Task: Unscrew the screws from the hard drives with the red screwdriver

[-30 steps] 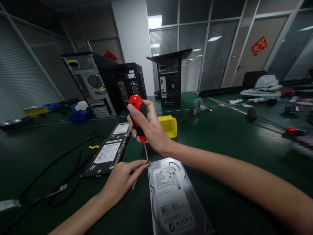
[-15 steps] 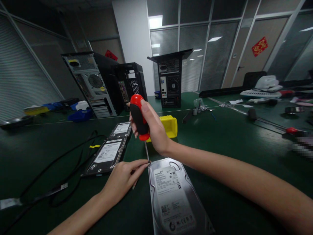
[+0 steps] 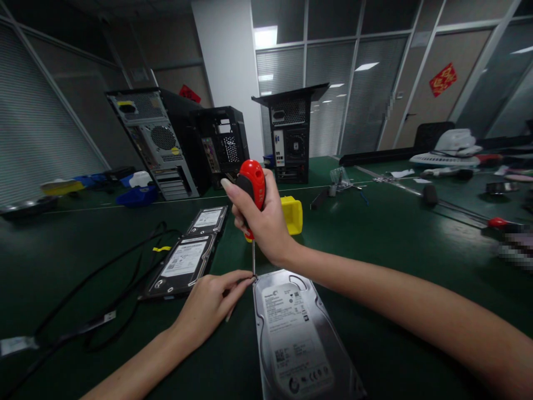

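A silver hard drive [image 3: 293, 333] lies label up on the table in front of me. My right hand [image 3: 266, 214] is wrapped round the red and black handle of a screwdriver [image 3: 254, 186], whose shaft points down at the drive's far left corner. My left hand [image 3: 212, 303] rests on the table left of the drive. Its thumb and forefinger are pinched together at the screwdriver's tip, by that corner; what sits between them is too small to make out. Behind my right hand stands a yellow bin [image 3: 292, 215], partly hidden.
To the left lie two more hard drives [image 3: 185, 261] and black cables [image 3: 112, 266]. Computer cases [image 3: 162, 139] stand at the back, one [image 3: 290, 139] behind the yellow bin. A clear bag of small parts [image 3: 340, 178] and several tools lie to the right on the green table [image 3: 375, 222].
My right hand has turned the screwdriver handle and brought it more upright, its top shifting right. The left hand and the hard drive stay where they were.
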`<move>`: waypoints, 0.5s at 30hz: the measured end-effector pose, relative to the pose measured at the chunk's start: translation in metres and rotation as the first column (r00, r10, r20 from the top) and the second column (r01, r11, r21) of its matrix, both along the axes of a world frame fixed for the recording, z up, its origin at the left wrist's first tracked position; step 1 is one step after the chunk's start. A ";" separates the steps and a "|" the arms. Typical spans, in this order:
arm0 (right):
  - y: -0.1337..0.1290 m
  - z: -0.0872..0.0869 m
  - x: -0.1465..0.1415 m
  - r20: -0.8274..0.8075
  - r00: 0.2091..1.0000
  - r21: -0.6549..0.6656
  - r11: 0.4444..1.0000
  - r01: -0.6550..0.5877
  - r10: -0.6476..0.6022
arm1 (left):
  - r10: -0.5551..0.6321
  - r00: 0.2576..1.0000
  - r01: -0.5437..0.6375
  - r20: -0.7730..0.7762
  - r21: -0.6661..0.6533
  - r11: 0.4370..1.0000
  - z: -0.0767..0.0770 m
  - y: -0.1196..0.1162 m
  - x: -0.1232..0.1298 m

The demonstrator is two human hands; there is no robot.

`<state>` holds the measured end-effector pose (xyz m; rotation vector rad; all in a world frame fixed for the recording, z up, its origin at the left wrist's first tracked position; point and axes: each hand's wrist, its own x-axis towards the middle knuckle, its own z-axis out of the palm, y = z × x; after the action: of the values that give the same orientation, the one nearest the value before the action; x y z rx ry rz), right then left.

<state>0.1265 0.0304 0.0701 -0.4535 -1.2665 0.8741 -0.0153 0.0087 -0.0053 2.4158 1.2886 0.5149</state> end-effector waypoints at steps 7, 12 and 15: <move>0.000 0.000 0.001 -0.001 1.000 -0.010 1.000 0.000 0.000 | -0.007 1.000 0.007 0.012 0.006 1.000 -0.002 0.001 -0.002; 0.002 -0.001 0.002 0.005 1.000 -0.023 1.000 -0.008 0.009 | -0.009 1.000 0.009 0.006 0.010 1.000 -0.002 0.001 -0.001; 0.004 -0.001 0.001 0.003 0.999 -0.029 0.998 -0.049 0.049 | -0.012 1.000 0.012 -0.001 0.011 1.000 0.000 -0.001 -0.001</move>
<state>0.1272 0.0345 0.0689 -0.4481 -1.2743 0.9341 -0.0161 0.0079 -0.0053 2.4316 1.2740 0.5193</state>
